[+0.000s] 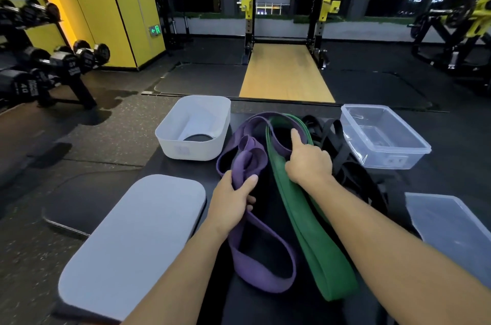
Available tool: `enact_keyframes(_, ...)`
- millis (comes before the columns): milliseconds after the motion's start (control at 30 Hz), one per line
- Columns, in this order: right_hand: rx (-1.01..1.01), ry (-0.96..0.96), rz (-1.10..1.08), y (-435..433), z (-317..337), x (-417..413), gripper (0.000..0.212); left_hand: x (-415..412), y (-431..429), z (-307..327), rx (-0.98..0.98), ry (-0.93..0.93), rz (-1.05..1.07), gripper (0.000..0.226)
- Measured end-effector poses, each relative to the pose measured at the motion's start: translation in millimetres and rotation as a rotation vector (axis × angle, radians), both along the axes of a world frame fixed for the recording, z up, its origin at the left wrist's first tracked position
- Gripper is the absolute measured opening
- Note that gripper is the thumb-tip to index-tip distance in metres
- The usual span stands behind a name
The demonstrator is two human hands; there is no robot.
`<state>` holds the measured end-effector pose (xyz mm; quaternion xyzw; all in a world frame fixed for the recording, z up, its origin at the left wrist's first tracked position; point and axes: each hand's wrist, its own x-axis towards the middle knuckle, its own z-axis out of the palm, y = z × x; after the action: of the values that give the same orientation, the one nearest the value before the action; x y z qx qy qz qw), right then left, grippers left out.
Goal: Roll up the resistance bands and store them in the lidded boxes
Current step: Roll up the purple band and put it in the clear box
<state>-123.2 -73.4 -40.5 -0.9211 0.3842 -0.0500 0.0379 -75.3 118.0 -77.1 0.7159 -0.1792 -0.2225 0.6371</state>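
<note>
A purple resistance band (261,263) lies in loose loops on the black bench. My left hand (233,199) grips a bunched fold of it. A wide green band (305,221) runs beside it, from the far end of the bench to the near edge. My right hand (308,160) rests on the green band with curled fingers, its index finger pointing into the purple loop. Black bands (345,162) are heaped to the right. An open white box (195,128) stands at the far left, an open clear box (382,136) at the far right.
The white box's grey lid (132,239) lies at the near left and a clear lid (451,229) at the near right. A dumbbell rack (50,69) stands to the left. A squat rack with a wooden platform (285,72) is ahead.
</note>
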Motion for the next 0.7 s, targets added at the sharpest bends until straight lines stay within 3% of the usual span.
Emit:
enact_keyframes(100, -0.008, -0.028, 0.014, -1.7, -5.0, 16.1, 0.025, -2.1, 2.8, -3.5, -0.052, -0.033, 0.009, 0.027)
enact_keyframes(133, -0.04, -0.091, 0.015, -0.2, -6.6, 21.1, 0.022, -2.1, 3.4, -4.0, -0.062, -0.035, 0.018, 0.029)
enact_keyframes(200, -0.092, -0.31, 0.085, 6.3, -8.5, 31.0, 0.023, -0.6, 3.7, -3.8, -0.091, -0.025, 0.035, 0.027)
enact_keyframes(267, 0.098, -0.465, 0.283, 12.8, -8.3, 38.7, 0.051, 0.8, 3.1, -3.1, -0.092, -0.035, 0.037, 0.031)
enact_keyframes(333, 0.303, -0.308, 0.431, 18.5, -11.3, 39.3, 0.088, 1.6, 3.2, -5.5, -0.063, -0.059, 0.032, 0.041)
enact_keyframes(400, 0.253, -0.18, 0.403, 18.8, -16.9, 35.4, 0.1, 2.5, 3.3, -7.4, -0.043, -0.079, 0.025, 0.05)
enact_keyframes(467, 0.195, -0.261, 0.348, 20.0, -23.5, 29.5, 0.095, 3.2, 3.3, -8.2, -0.04, -0.095, 0.017, 0.052)
enact_keyframes(533, 0.151, -0.309, 0.303, 18.2, -25.1, 25.2, 0.074, 4.7, 3.0, -9.5, -0.036, -0.1, 0.013, 0.053)
enact_keyframes(600, 0.066, -0.158, 0.205, 19.9, -26.0, 16.8, 0.056, 4.4, 3.4, -9.9, -0.026, -0.1, 0.004, 0.056)
enact_keyframes(700, -0.009, -0.001, 0.128, 24.9, -25.0, 2.8, 0.055, 2.7, 5.6, -9.2, -0.003, -0.109, -0.008, 0.062)
